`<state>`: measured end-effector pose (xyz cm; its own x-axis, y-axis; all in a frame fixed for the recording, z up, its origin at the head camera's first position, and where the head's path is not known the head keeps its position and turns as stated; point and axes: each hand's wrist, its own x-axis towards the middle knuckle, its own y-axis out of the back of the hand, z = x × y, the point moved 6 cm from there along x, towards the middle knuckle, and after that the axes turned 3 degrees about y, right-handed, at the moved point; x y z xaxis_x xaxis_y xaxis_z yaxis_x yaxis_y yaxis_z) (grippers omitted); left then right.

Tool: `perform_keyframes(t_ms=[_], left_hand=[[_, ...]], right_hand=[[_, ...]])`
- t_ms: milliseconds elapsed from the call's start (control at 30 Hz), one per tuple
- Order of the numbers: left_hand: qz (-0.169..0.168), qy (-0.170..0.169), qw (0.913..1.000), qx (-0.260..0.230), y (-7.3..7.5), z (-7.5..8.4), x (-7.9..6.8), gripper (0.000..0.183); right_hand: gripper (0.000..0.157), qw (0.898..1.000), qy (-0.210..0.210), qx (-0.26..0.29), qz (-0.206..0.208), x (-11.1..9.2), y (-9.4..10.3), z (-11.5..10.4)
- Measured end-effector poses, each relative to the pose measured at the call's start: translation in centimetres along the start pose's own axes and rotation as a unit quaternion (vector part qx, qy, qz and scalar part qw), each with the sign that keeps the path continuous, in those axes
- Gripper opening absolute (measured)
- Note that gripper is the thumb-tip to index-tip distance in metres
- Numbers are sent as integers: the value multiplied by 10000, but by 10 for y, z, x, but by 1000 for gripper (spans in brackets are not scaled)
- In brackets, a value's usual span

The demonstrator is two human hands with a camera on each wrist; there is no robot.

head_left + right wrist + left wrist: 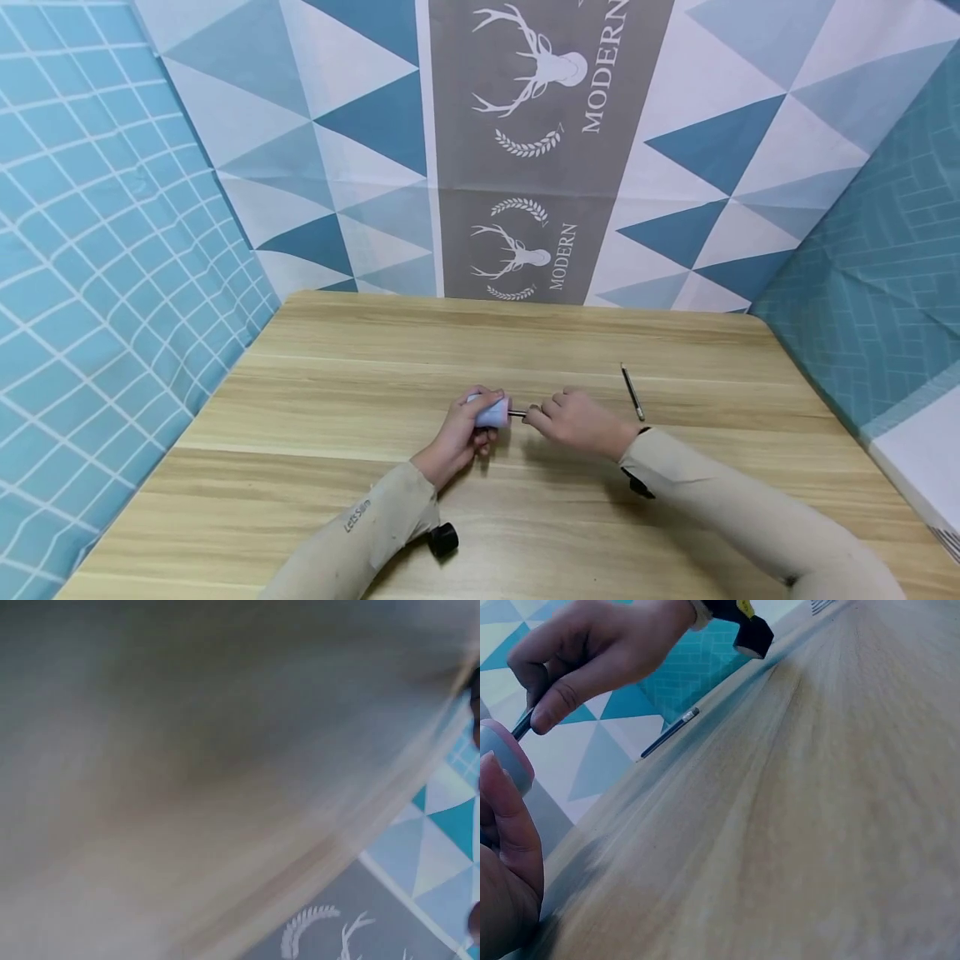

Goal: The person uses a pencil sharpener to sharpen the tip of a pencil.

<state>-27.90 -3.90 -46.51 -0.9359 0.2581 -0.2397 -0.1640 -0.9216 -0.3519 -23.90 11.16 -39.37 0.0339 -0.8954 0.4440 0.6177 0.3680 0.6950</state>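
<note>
We have the left hand [455, 432] curled round a pale-blue, rounded cylinder with a pink rim [491, 413], held over the middle of the pale wooden counter [337, 408]. And look right: the right hand [576, 423] is pinching a thin, dark rod [517, 413]! Its left end meets the pink rim; how far in, we can't tell. On the far side of the right wrist, we spot a slim black pencil [632, 392] lying on the wood.
</note>
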Motion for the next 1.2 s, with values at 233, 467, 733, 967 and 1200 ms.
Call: perform_keyframes(t_ms=[233,467,733,967,1200], left_hand=[[-75,23,10000,4,1,1,0,18],[-46,47,9999,-96,0,0,0,17],[32,37,10000,-56,0,1,-2,17],[18,31,10000,-35,0,-1,-1,15],[-53,18,10000,-24,-1,-1,-1,16]], right_hand=[[22,9327,-2013,2883,-797,10,-1,11],[26,7216,-4013,5410,-1601,3,-18,28],[29,3676,-5208,7467,-1899,-16,-41,28],[22,3038,-5165,7727,-2095,-20,-46,25],[26,4295,-5079,7209,-1945,-23,-40,30]])
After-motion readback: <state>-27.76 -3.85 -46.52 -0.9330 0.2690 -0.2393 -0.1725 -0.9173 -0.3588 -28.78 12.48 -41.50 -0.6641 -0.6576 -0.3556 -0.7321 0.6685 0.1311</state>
